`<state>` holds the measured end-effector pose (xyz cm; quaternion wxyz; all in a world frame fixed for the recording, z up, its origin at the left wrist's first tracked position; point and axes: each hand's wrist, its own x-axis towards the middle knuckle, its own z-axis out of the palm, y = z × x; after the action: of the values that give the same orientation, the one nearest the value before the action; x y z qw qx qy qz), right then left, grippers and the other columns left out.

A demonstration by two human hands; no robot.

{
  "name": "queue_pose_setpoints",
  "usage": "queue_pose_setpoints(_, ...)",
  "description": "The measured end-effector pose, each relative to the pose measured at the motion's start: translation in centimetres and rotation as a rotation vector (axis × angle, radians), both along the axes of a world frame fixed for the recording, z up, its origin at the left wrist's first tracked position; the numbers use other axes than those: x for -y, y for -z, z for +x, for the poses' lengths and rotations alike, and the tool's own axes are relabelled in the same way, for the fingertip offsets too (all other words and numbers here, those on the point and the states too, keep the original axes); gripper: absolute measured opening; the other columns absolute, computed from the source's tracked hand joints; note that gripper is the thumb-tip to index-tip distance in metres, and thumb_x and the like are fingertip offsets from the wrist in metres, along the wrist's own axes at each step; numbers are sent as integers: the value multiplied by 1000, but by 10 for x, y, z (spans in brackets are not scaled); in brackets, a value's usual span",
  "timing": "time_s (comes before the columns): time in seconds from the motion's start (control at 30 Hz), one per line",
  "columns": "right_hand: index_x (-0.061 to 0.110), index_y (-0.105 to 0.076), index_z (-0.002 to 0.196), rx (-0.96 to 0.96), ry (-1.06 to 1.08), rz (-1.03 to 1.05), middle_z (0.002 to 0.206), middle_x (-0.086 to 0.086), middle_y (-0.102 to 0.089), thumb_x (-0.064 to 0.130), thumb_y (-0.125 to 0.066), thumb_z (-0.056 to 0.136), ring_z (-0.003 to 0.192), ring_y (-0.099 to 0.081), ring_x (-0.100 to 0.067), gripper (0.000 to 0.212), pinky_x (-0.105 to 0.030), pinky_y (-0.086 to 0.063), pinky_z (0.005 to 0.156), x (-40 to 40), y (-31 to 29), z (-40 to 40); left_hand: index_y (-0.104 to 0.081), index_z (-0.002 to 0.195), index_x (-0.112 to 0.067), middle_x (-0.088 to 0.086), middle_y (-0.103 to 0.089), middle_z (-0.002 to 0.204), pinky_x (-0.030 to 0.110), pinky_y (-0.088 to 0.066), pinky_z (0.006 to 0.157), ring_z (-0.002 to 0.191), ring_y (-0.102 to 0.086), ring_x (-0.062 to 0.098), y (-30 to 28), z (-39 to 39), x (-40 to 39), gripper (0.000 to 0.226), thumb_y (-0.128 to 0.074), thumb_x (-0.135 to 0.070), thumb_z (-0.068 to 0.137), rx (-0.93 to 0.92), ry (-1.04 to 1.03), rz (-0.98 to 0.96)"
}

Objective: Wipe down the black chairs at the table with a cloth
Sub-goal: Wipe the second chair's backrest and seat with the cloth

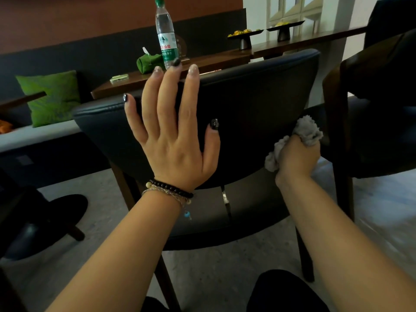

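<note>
**Wiping the back of a black chair**

Right hand (297,156) had its fingers curled round a crumpled grey terry cloth (307,131), pressed to the lower right of the curved black leather-look chair back (258,104). Left hand (173,131) was spread flat, fingers straight, over the left-centre of the same backrest, holding nothing; contact likely but not certain.

Risks, as I judged them: the cloth was bunched small, so each pass would cover little and could leave patches on the left half and top edge. A hard push could rock or shove the chair toward the dark wooden table (157,79), where a tall clear plastic water bottle with green cap (165,34) stood near the edge and could topple.

Upholstery looked smooth, padded, slightly glossy; dark wooden legs. A second black chair (378,122) stood to the right, wiped state unknown.
</note>
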<state>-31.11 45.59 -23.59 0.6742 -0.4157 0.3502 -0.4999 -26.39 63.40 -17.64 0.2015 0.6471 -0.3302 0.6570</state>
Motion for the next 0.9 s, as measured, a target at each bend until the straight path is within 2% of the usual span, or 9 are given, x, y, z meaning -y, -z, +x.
queue_pose_setpoints(0.13,1,-59,120,71,-31,62,117,-23,-64,10,-44,93,105,-64,-35,33,-40,-53,86,-12,-4,-2,-28,147,-6,20,-28,152,52,-5,116,142,-18,40,16,-3,-9,61,-45,-29,93,-119,62,-18)
queue_pose_setpoints(0.2,1,-54,127,104,-43,71,125,-27,-58,10,-44,90,111,-61,-40,40,-45,-51,91,-25,-1,-3,-21,147,5,31,-17,153,51,-4,119,143,-10,45,28,-5,-15,70,-48,-31,94,-254,178,-139)
queue_pose_setpoints(0.3,5,-50,134,146,-45,131,132,-25,-54,10,-45,91,118,-57,-40,43,-50,-46,101,-34,1,-1,-2,152,-1,25,4,158,33,-7,120,148,0,32,41,-5,-27,110,-63,-55,80,-731,449,-521)
queue_pose_setpoints(0.4,14,-52,133,178,5,152,129,-13,-59,9,-46,94,112,-62,-24,39,-36,-53,95,-33,2,1,9,154,-27,3,-6,160,41,-25,118,145,-22,21,47,-1,-38,136,-74,-65,52,-1232,780,-837)
queue_pose_setpoints(0.6,11,-49,134,123,-19,296,122,-7,-60,8,-51,94,95,-65,-19,40,-23,-56,69,-68,10,4,-36,143,-37,3,-49,140,50,-52,94,118,-58,29,71,10,-56,81,-77,-47,73,-1432,1180,-1122)
queue_pose_setpoints(0.7,16,-45,138,177,-83,417,127,-4,-58,6,-52,94,105,-63,-16,45,-20,-55,79,-109,15,9,-41,138,-22,11,-55,132,48,-51,95,109,-65,31,88,19,-60,77,-77,-47,75,-1625,1352,-1396)
queue_pose_setpoints(0.77,14,-46,138,235,-241,499,127,-8,-61,6,-52,94,109,-64,-22,44,-34,-55,92,-123,26,6,-37,141,-11,14,-60,129,45,-45,103,111,-64,31,97,20,-63,81,-73,-48,78,-1706,1451,-1442)
queue_pose_setpoints(0.83,5,-52,128,256,-411,492,104,-13,-67,7,-48,95,90,-67,-30,34,-44,-57,81,-119,41,-6,-43,138,-7,13,-63,127,45,-43,105,115,-62,31,106,22,-65,75,-67,-52,83,-1755,1497,-1369)
queue_pose_setpoints(0.9,11,-52,119,299,-380,352,82,-9,-59,10,-47,92,65,-58,-23,27,-36,-49,64,-98,47,-20,-47,135,-8,13,-63,127,46,-43,103,116,-62,31,109,24,-66,69,-61,-54,86,-1772,1533,-1302)
